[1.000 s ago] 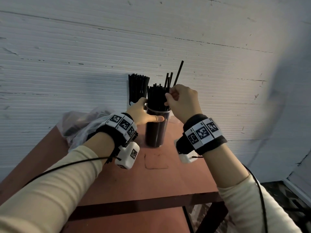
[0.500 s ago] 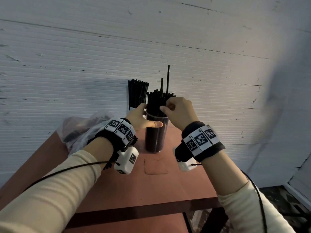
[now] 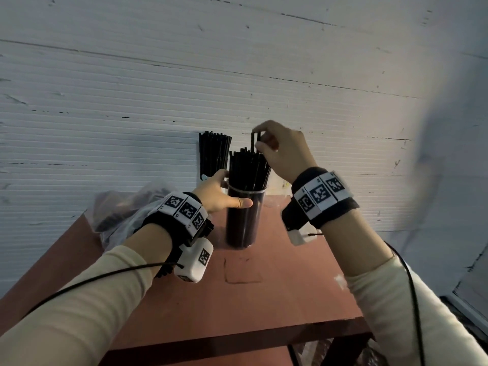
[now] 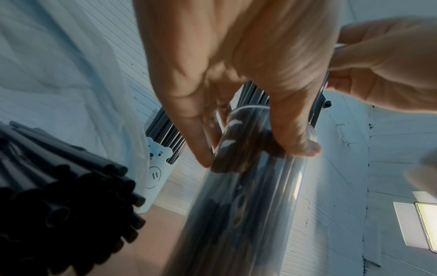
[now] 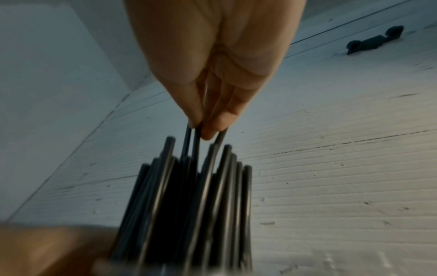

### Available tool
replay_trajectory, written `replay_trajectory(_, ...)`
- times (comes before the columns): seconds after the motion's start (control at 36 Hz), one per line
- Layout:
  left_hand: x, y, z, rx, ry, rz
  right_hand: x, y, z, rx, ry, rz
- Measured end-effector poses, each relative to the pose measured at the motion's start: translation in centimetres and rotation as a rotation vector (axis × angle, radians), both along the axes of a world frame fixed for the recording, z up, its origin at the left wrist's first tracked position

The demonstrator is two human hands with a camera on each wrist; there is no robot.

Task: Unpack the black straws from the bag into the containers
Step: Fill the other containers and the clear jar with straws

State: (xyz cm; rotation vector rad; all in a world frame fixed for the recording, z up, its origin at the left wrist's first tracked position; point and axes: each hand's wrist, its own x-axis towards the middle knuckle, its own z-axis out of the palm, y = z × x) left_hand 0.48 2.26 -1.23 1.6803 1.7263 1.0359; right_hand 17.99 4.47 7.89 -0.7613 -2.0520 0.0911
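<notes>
A clear tall container (image 3: 244, 220) packed with black straws (image 3: 248, 167) stands on the red-brown table (image 3: 290, 291). My left hand (image 3: 221, 196) grips it near the rim, thumb across the front; the left wrist view shows the fingers (image 4: 203, 149) curled round the clear container (image 4: 248, 196). My right hand (image 3: 280, 149) is above the bundle and pinches a few black straws (image 3: 254, 143) that stick up; in the right wrist view the fingertips (image 5: 208, 128) pinch the straws (image 5: 194, 147) by their tops. A second container (image 3: 214, 154) of straws stands behind, against the wall.
A crumpled clear plastic bag (image 3: 124, 215) with more black straws (image 4: 59, 205) lies at the table's back left. The white container with a bear face (image 4: 156, 173) stands beside the clear one. A white ridged wall (image 3: 237, 75) rises directly behind; the table's front edge (image 3: 237, 342) is near me.
My right hand has risen from the side of the bundle to its top, and the straws that stuck far out now stand lower in the container. My left hand has stayed on the container.
</notes>
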Motion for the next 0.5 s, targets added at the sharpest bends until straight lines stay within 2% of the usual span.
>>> replay_trajectory(0.06, 0.0, 0.0, 0.0, 0.005, 0.003, -0.004, 0.0, 0.1, -1.3, 0.002, -0.007, -0.019)
replay_trajectory(0.19, -0.1, 0.0, 0.0, 0.007, 0.005, -0.005, 0.3, -0.1, -2.8, 0.253, 0.134, 0.018)
replay_trajectory(0.25, -0.1, 0.1, -0.1, 0.005, 0.004, -0.003, 0.5, -0.4, -2.5, 0.283, 0.130, -0.013)
replay_trajectory(0.42, -0.2, 0.0, -0.1, 0.006, -0.006, -0.021, 0.8, -1.0, -3.6, 0.031, -0.130, 0.055)
replay_trajectory(0.5, -0.2, 0.0, -0.2, 0.011, -0.030, -0.021, 1.0, -1.4, -4.3, 0.009, -0.171, 0.015)
